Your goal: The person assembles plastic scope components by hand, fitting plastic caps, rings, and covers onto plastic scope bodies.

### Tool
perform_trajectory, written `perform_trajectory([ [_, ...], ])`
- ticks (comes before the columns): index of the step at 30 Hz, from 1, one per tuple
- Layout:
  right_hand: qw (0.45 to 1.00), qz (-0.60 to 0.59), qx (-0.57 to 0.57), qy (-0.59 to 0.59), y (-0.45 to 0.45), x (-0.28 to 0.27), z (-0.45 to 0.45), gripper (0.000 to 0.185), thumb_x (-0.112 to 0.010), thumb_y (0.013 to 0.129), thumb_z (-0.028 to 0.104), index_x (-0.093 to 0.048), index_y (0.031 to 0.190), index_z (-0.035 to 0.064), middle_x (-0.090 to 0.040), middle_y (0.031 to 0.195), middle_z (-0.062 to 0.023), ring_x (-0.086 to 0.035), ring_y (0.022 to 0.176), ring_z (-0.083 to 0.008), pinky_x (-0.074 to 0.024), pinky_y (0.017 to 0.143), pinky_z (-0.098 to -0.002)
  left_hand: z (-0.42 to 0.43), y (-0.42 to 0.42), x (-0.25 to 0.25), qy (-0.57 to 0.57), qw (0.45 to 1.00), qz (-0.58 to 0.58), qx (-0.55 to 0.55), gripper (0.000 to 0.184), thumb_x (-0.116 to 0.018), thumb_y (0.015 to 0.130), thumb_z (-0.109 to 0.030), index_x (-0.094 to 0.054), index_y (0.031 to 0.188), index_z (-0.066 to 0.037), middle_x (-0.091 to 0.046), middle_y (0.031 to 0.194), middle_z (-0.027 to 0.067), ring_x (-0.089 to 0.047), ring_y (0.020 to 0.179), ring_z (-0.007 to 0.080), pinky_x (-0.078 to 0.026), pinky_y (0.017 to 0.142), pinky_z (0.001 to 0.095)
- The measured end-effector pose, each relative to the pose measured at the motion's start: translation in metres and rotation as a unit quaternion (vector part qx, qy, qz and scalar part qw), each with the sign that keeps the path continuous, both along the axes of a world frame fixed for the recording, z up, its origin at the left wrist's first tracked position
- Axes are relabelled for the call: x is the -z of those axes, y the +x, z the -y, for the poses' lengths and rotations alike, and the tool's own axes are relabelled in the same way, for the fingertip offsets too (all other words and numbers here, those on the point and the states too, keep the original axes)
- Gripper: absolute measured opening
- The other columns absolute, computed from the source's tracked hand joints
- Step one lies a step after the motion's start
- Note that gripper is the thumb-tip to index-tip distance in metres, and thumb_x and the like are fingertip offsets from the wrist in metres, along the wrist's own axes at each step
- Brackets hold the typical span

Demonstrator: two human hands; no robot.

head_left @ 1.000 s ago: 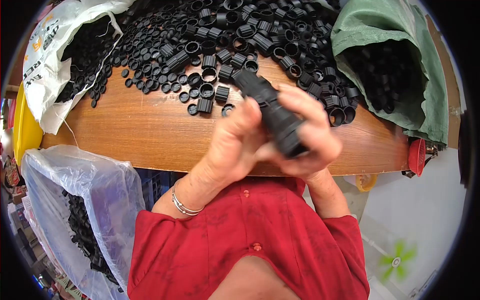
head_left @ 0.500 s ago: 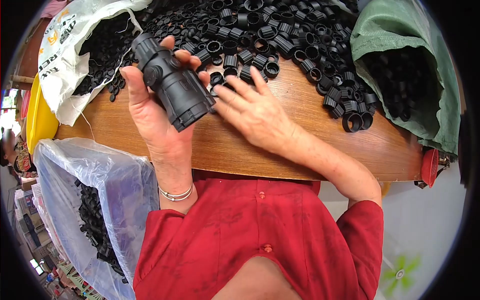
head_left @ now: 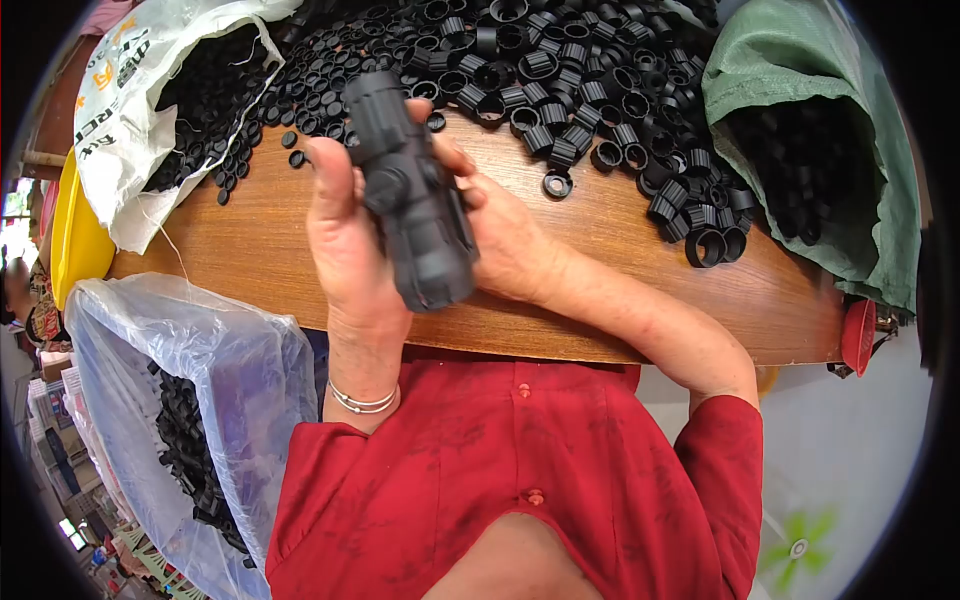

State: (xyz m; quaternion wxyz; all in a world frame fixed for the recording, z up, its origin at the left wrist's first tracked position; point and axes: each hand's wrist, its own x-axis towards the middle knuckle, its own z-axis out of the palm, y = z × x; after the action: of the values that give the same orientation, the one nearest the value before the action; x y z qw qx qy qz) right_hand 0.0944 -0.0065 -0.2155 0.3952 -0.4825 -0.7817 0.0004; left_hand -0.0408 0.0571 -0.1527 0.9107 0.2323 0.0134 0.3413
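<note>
A black plastic scope (head_left: pixel 420 215) with ribbed ends and a round side knob is held over the near part of the table, slightly blurred. My left hand (head_left: pixel 350 220) is closed round it, thumb on the left side and fingertips showing past its right side. My right hand (head_left: pixel 515 240) lies close against the scope's right side, its fingers hidden behind the scope and the left fingers. Whether it grips anything cannot be seen. Beyond the hands, many ribbed black rings (head_left: pixel 540 140) and small black caps (head_left: pixel 330 95) are spread on the wooden table (head_left: pixel 640 300).
A white woven bag (head_left: pixel 120 150) of small black parts lies open at the left, a green woven bag (head_left: pixel 780 75) at the right. Below left stands a plastic-lined bin (head_left: pixel 250 370) with black pieces (head_left: pixel 190 450). A yellow basin (head_left: pixel 82 235) is beside the table.
The scope and my left hand have moved right and turned more upright. My right hand has swept rings away from the near area and come against the scope.
</note>
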Motion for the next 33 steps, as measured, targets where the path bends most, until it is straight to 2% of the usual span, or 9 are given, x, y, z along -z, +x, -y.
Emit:
perform_trajectory([
  [7,0.985,-0.093,0.090,-0.114,0.021,-0.015,0.023,0.011,-0.059,0.088,0.002,-0.062,0.098,-0.0010,-0.059,0.098,-0.0159,-0.061,0.086,-0.0317,-0.0524,0.077,-0.0370,0.006,0.005,0.010,0.050,0.997,-0.062,-0.014,0.078,-0.043,0.097,-0.063,-0.043,0.140,0.002,-0.065,0.100,0.0223,-0.061,0.101,0.0332,-0.055,0.086,0.0440],
  [9,0.973,-0.159,0.111,-0.126,0.035,-0.032,0.034,0.015,-0.063,0.086,-0.001,-0.063,0.101,-0.0009,-0.060,0.099,-0.0144,-0.063,0.084,-0.0291,-0.0528,0.078,-0.0331,0.017,0.010,0.005,0.062,0.987,-0.135,-0.066,0.070,-0.048,0.098,-0.058,-0.049,0.133,0.002,-0.069,0.093,0.0167,-0.068,0.082,0.0213,-0.057,0.077,0.0315],
  [12,0.850,-0.497,0.051,-0.167,0.036,-0.063,0.052,0.021,-0.069,0.083,-0.003,-0.066,0.104,0.0006,-0.060,0.092,-0.0043,-0.063,0.085,-0.0162,-0.0511,0.076,-0.0272,0.021,0.016,0.008,0.092,0.975,-0.186,-0.084,0.061,-0.049,0.099,-0.054,-0.053,0.127,0.000,-0.068,0.092,0.0137,-0.067,0.081,0.0173,-0.056,0.076,0.0301],
  [15,0.937,-0.332,-0.042,-0.101,0.039,-0.083,0.065,0.020,-0.072,0.080,-0.005,-0.069,0.099,0.0017,-0.060,0.089,-0.0035,-0.061,0.084,-0.0151,-0.0511,0.072,-0.0272,0.027,0.023,0.012,0.067,0.975,-0.203,-0.065,0.055,-0.051,0.100,-0.050,-0.055,0.124,0.000,-0.067,0.092,0.0110,-0.066,0.081,0.0162,-0.055,0.075,0.0291],
  [18,0.972,-0.219,0.075,-0.046,0.028,-0.083,0.072,0.023,-0.077,0.077,-0.003,-0.068,0.097,0.0037,-0.061,0.088,-0.0026,-0.060,0.078,-0.0118,-0.0510,0.067,-0.0266,0.038,0.032,0.006,0.113,0.966,-0.224,-0.057,0.042,-0.053,0.102,-0.039,-0.059,0.118,-0.001,-0.066,0.092,0.0056,-0.064,0.081,0.0116,-0.053,0.073,0.0256],
  [25,0.709,-0.659,0.024,-0.250,0.025,-0.071,0.087,0.027,-0.079,0.080,0.000,-0.055,0.091,0.0062,-0.058,0.083,0.0032,-0.056,0.071,-0.0025,-0.0489,0.062,-0.0191,0.052,0.034,-0.002,0.223,0.930,-0.280,-0.086,0.048,-0.068,0.094,-0.032,-0.057,0.127,0.000,-0.065,0.100,0.0025,-0.059,0.087,0.0078,-0.050,0.076,0.0225],
  [29,0.767,-0.591,0.029,-0.247,0.031,-0.076,0.092,0.021,-0.074,0.083,-0.003,-0.056,0.088,0.0058,-0.058,0.086,0.0023,-0.058,0.077,-0.0030,-0.0504,0.066,-0.0207,0.051,0.034,0.009,0.283,0.922,-0.251,-0.076,0.075,-0.088,0.073,-0.032,-0.053,0.132,-0.002,-0.063,0.101,0.0013,-0.057,0.088,0.0081,-0.049,0.077,0.0229],
  [30,0.782,-0.570,0.041,-0.248,0.031,-0.074,0.094,0.018,-0.072,0.084,-0.004,-0.057,0.090,0.0048,-0.060,0.086,0.0010,-0.060,0.077,-0.0049,-0.0508,0.067,-0.0219,0.051,0.035,0.002,0.260,0.921,-0.287,-0.049,0.086,-0.094,0.058,-0.023,-0.053,0.130,-0.005,-0.061,0.098,-0.0004,-0.056,0.085,0.0082,-0.049,0.075,0.0236],
  [33,0.854,-0.469,0.063,-0.214,0.030,-0.065,0.099,0.015,-0.066,0.085,-0.006,-0.061,0.097,0.0020,-0.063,0.088,-0.0036,-0.063,0.079,-0.0115,-0.0518,0.069,-0.0254,0.044,0.034,0.002,0.297,0.894,-0.333,-0.046,0.078,-0.093,0.057,-0.014,-0.055,0.125,-0.006,-0.059,0.094,-0.0023,-0.056,0.084,0.0078,-0.049,0.073,0.0238],
])
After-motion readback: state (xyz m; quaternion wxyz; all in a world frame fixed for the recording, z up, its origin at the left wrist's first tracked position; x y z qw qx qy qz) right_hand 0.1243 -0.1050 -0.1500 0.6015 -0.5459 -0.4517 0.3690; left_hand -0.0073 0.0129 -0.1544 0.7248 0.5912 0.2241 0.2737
